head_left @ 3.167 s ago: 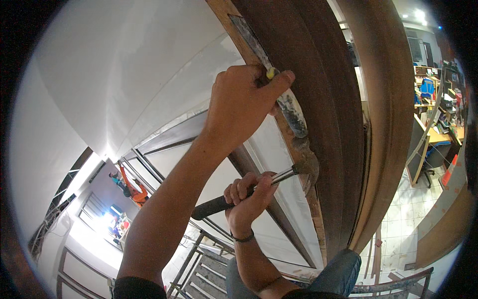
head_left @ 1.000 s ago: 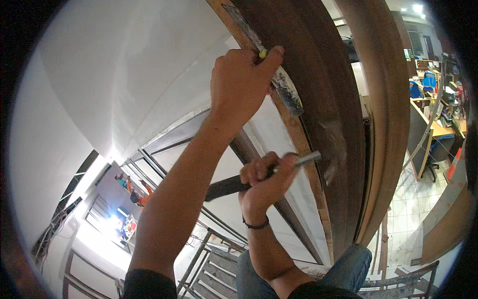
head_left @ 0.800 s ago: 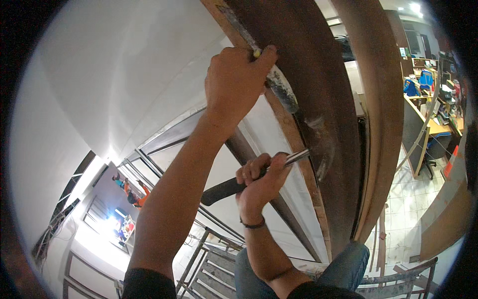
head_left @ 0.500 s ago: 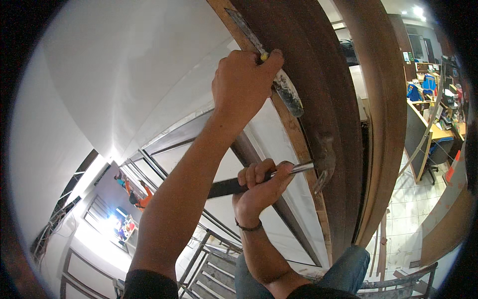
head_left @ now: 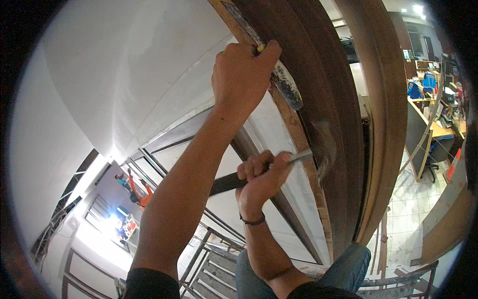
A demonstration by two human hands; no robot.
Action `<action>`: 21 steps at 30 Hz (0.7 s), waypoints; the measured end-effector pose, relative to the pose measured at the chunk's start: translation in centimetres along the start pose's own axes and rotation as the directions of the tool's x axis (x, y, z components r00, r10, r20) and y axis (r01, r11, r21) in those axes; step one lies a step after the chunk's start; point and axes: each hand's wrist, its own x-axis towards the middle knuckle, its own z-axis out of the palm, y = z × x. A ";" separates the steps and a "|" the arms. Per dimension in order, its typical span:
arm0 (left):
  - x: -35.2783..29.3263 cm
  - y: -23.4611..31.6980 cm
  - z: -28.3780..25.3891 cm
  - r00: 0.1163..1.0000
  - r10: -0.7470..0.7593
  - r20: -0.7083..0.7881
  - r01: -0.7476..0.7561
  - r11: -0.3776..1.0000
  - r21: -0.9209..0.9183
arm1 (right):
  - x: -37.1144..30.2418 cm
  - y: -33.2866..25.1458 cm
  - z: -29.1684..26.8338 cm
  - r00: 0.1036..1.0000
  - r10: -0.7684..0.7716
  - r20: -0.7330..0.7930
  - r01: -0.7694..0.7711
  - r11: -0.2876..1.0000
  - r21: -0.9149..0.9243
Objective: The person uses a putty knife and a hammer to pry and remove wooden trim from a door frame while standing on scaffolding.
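Observation:
High up, my left hand (head_left: 242, 74) is closed around a chisel (head_left: 288, 90) with a worn, paint-spotted handle and a yellow ring. Its flat blade points up and left, along the pale wooden edge of a curved dark-brown panel (head_left: 311, 50). Below it, my right hand (head_left: 262, 179) grips a claw hammer (head_left: 226, 184) by its black handle and metal shaft. The hammer head is smeared by motion in front of the brown panel, below the chisel's handle end; whether it touches the panel I cannot tell.
A second curved brown board (head_left: 386, 99) stands to the right. Below are slatted scaffold planks (head_left: 214, 269) and my knees in jeans. White sheeting (head_left: 124, 65) fills the upper left. Far off are a person in orange (head_left: 142, 198) and cluttered office desks (head_left: 440, 130).
The hammer head has blurred and tilted slightly, with my right wrist a little lower. My left hand and the chisel have shifted slightly up.

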 end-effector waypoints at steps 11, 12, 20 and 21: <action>0.4 0.2 -0.2 0.999 0.014 -0.047 -0.013 1.000 0.022 | -0.1 -0.3 0.4 0.999 -0.003 -0.052 0.000 0.998 -0.065; 0.5 0.4 -0.1 0.999 0.004 -0.043 -0.006 1.000 -0.029 | 0.0 0.1 -0.1 0.996 -0.049 -0.076 0.048 0.999 -0.010; 1.1 -0.3 0.3 0.997 0.030 -0.069 -0.025 0.997 0.068 | 0.1 0.5 1.4 0.965 -0.169 -0.201 0.178 0.984 0.028; 1.1 0.0 0.4 0.997 -0.007 -0.081 0.012 0.998 0.060 | 0.2 0.5 0.9 0.996 -0.049 -0.073 0.054 0.996 0.074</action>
